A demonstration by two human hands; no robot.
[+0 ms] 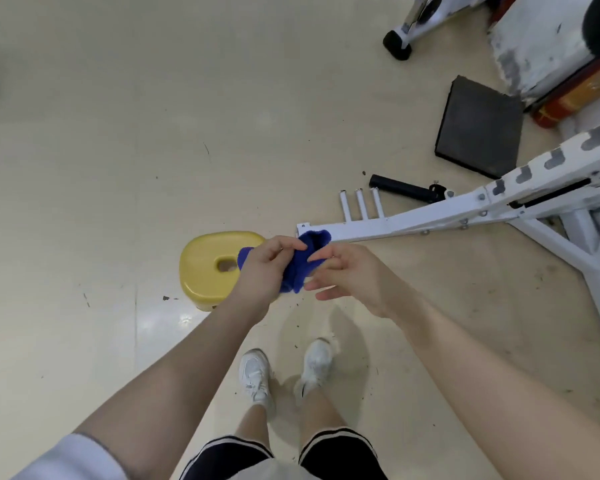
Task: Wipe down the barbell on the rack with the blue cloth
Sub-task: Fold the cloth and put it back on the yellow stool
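Note:
A bunched blue cloth (300, 265) hangs between my two hands in the middle of the head view. My left hand (267, 268) grips its left side with curled fingers. My right hand (347, 275) pinches its right side between thumb and fingertips, the other fingers loosely bent. The white rack (440, 216) slants across the floor from behind the cloth toward the right edge. No barbell shows on it in this view.
A yellow plastic stool (208, 268) stands on the floor just left of my hands. A black pad (478, 126) and a black-handled bar (402, 188) lie at the right rear. White machine legs (416, 26) stand at the top. My feet in white shoes (284, 372) are below.

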